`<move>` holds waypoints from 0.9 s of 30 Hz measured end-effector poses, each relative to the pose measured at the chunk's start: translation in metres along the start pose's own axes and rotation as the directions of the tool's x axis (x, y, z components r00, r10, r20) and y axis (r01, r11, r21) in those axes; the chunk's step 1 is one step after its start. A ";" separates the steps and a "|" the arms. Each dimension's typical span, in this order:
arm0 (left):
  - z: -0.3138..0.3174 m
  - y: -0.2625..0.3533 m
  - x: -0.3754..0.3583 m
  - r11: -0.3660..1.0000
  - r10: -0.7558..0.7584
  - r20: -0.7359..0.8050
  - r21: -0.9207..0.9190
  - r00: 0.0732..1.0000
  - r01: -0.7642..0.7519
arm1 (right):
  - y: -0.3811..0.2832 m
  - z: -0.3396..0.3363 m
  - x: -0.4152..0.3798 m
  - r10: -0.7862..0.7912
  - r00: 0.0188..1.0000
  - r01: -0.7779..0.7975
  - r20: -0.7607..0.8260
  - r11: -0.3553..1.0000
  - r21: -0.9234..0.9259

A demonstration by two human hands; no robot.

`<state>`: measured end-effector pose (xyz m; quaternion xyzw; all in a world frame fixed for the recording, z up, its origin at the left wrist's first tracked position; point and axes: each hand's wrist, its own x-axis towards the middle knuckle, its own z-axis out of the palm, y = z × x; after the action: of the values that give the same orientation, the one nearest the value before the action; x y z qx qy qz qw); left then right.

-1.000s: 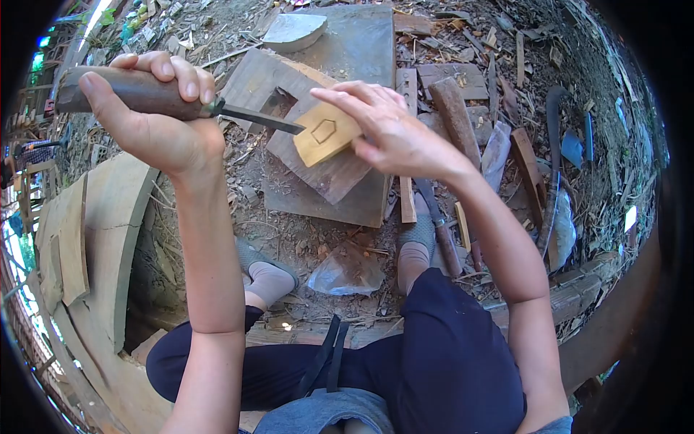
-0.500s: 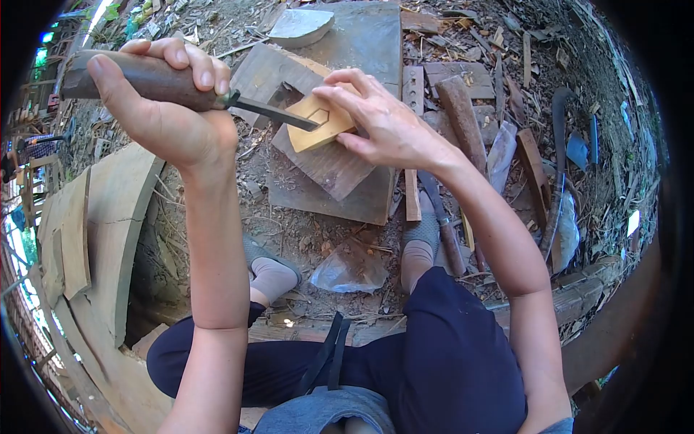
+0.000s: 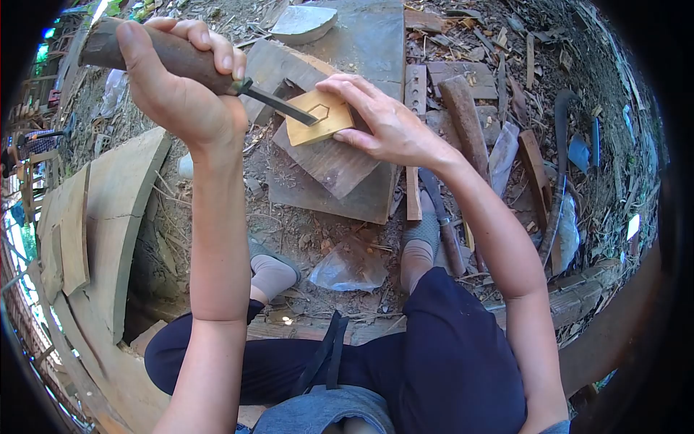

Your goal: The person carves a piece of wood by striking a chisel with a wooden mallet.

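Note:
My left hand (image 3: 189, 83) is wrapped round the thick wooden handle of a chisel (image 3: 278, 103), raised at the upper left. The chisel's narrow metal blade slopes down to the right, and its tip meets the top of a small yellowish wood block (image 3: 303, 130). An angular outline is cut into the top of the block, beside the tip. From the right, my right hand (image 3: 383, 123) grips the block by its edge, fingers over the far side and thumb at the near side. Beneath the block lies a brown board (image 3: 336, 173) on a larger grey slab (image 3: 361, 36).
A pale stone-like piece (image 3: 303, 23) rests on the slab's far end. Right of the slab lie a knife (image 3: 450, 242), wood pieces (image 3: 463, 119) and a curved sickle (image 3: 560, 145). A plastic bag (image 3: 348, 267) is on the ground between my feet. Curved planks (image 3: 119, 210) stand at the left.
My left hand and the chisel handle have shifted right and up, so the blade slopes more steeply. The block has turned slightly, and my right hand's fingers lie closer together on it.

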<state>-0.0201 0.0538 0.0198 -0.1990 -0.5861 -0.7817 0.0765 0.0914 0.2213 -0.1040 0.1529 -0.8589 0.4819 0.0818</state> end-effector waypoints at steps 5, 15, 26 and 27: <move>-0.001 -0.002 0.001 1.000 0.008 0.013 -0.001 1.000 -0.008 | 0.000 0.001 0.000 -0.003 1.000 0.002 -0.009 1.000 -0.009; -0.001 -0.006 0.011 0.999 -0.019 0.087 -0.029 0.996 0.021 | 0.001 0.003 -0.001 -0.005 1.000 0.004 -0.017 1.000 -0.013; 0.009 -0.012 0.013 0.998 0.017 0.079 -0.059 0.997 -0.013 | 0.002 0.003 -0.001 -0.012 1.000 0.012 -0.026 1.000 -0.025; 0.014 -0.014 0.012 0.998 0.018 0.078 -0.057 0.997 -0.014 | 0.002 0.003 -0.001 -0.014 1.000 0.013 -0.026 1.000 -0.023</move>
<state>-0.0326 0.0726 0.0158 -0.2363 -0.5649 -0.7887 0.0541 0.0918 0.2197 -0.1075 0.1516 -0.8620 0.4736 0.0978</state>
